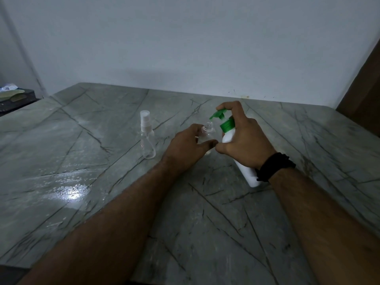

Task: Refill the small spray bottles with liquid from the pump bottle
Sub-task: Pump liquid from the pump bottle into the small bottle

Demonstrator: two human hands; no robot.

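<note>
My right hand (244,138) grips the white pump bottle (246,173), which is tilted to the left, with a finger on top of its green pump head (219,114). The green spout hangs just above the open threaded neck of a small clear spray bottle (207,130). My left hand (189,147) holds that small bottle with its fingers curled round the body. A second small clear spray bottle (147,138), with its white sprayer and cap on, stands upright to the left, apart from both hands.
The grey veined stone table (102,161) has a wet, shiny patch (70,192) at front left. A dark box with papers (14,97) sits at the far left edge. A white wall runs behind the table, and a brown wooden edge (362,83) stands at right.
</note>
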